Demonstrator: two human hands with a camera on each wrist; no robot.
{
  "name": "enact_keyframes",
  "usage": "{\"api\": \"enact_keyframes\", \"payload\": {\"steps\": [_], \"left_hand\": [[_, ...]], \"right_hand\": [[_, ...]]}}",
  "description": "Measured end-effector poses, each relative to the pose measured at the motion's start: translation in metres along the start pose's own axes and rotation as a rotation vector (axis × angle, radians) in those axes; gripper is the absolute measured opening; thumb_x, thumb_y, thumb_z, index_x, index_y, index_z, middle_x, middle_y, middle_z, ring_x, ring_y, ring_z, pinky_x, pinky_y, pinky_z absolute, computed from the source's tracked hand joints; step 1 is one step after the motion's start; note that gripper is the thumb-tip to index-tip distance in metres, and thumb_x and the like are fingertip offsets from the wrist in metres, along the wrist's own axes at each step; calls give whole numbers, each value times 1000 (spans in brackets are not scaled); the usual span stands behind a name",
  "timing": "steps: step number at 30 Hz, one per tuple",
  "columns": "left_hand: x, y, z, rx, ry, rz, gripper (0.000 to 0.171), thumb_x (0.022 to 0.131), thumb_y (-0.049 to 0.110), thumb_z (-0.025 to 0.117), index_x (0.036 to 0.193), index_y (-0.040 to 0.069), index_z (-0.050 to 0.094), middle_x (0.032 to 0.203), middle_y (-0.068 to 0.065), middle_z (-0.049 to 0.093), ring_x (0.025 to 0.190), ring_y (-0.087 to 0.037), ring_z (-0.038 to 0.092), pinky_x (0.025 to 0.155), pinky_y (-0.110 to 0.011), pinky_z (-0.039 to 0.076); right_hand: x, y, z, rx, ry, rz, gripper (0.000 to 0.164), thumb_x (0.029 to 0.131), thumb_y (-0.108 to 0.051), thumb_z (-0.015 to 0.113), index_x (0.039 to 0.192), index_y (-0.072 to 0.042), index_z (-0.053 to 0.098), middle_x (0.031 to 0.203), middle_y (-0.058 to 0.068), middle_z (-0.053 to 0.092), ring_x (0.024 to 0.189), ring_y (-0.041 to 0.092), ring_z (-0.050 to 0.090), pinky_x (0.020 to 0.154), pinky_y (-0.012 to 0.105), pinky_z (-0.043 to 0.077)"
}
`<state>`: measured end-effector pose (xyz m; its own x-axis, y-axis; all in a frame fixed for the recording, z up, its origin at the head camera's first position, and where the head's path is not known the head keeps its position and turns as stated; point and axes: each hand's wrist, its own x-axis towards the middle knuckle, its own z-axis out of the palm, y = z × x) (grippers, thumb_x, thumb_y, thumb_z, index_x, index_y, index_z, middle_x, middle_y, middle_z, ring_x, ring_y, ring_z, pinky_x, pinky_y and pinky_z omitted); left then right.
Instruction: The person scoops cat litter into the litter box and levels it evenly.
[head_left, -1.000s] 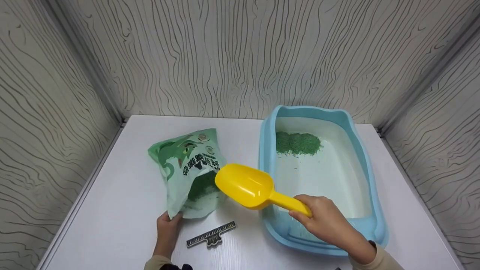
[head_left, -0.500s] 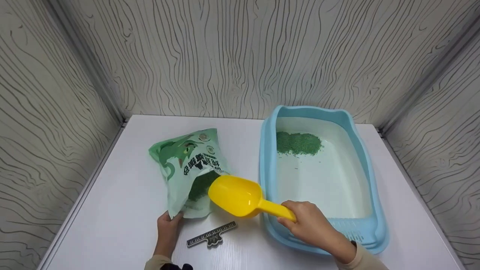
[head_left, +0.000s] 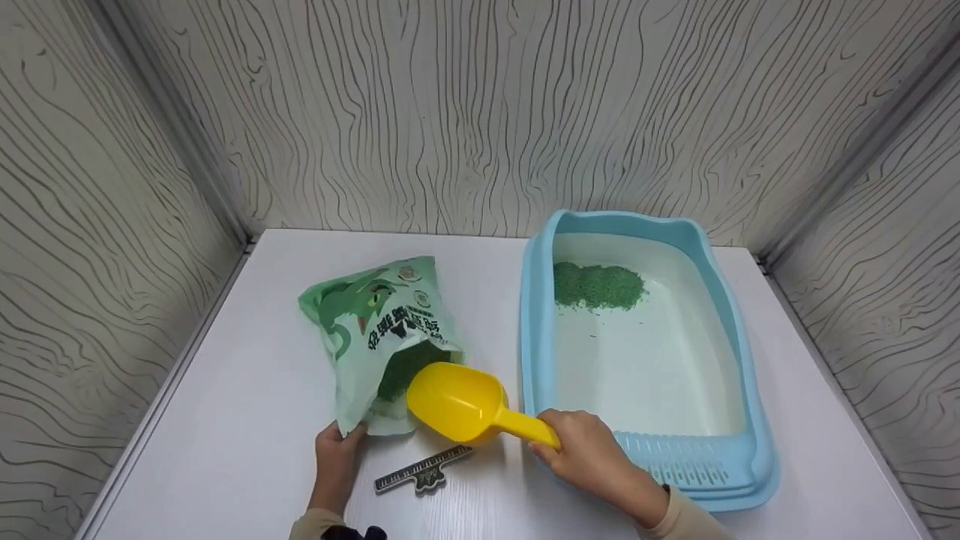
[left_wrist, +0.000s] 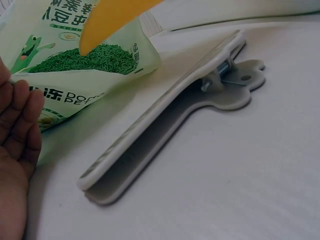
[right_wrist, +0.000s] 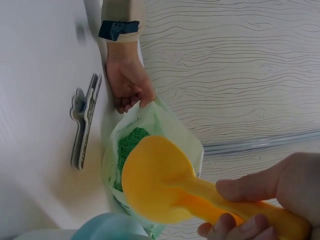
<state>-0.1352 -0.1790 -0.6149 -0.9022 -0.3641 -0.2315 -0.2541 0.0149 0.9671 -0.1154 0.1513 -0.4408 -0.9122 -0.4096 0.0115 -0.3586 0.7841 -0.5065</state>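
A green bag of cat litter [head_left: 375,322] lies on the table with its mouth towards me, green pellets [left_wrist: 100,60] showing inside. My left hand [head_left: 335,457] pinches the left corner of the bag's mouth. In my right hand [head_left: 585,454] is the handle of a yellow scoop [head_left: 457,401], whose bowl sits at the right of the bag's opening and looks bare inside. To the right stands a light blue litter box [head_left: 529,322], with a small heap of green pellets [head_left: 600,286] at its far left.
A long grey bag clip [head_left: 422,471] lies on the white table [head_left: 255,375] between my hands, just in front of the bag. Patterned walls [head_left: 420,112] enclose the table at the back and both sides.
My right hand has moved left and towards me with the scoop, bringing its bowl lower across the bag's mouth. The left hand and the bag have hardly moved.
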Motion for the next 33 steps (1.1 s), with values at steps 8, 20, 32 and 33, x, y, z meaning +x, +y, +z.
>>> {"api": "enact_keyframes", "payload": {"steps": [8, 20, 32, 33], "left_hand": [[0, -1, 0, 15, -2, 7, 34, 89, 9, 62, 118, -8, 62, 104, 6, 72, 88, 12, 57, 81, -8, 45], [0, 0, 1, -9, 17, -1, 33, 87, 7, 63, 115, -11, 62, 96, 10, 73, 84, 13, 57, 80, -8, 45], [0, 1, 0, 6, 15, 3, 28, 86, 5, 62, 109, -10, 65, 83, 15, 67, 78, 3, 52, 76, -11, 45], [0, 1, 0, 4, 13, 5, 27, 86, 5, 62, 109, -10, 65, 81, 16, 67, 77, 3, 52, 76, -11, 45]], "right_hand": [[4, -4, 11, 22, -27, 26, 18, 82, -17, 73, 89, -2, 67, 64, 0, 57, 56, 6, 41, 52, 19, 35], [7, -16, 20, -49, -24, 29, 20, 83, -21, 72, 79, -3, 64, 60, 0, 52, 55, 9, 39, 51, 22, 32], [25, -35, 41, -72, -2, 61, 24, 85, -23, 68, 75, -2, 61, 59, 3, 52, 53, 11, 42, 48, 25, 33], [27, -36, 43, -72, 0, 66, 24, 85, -23, 68, 76, -2, 61, 59, 3, 52, 53, 11, 42, 48, 25, 33]]}}
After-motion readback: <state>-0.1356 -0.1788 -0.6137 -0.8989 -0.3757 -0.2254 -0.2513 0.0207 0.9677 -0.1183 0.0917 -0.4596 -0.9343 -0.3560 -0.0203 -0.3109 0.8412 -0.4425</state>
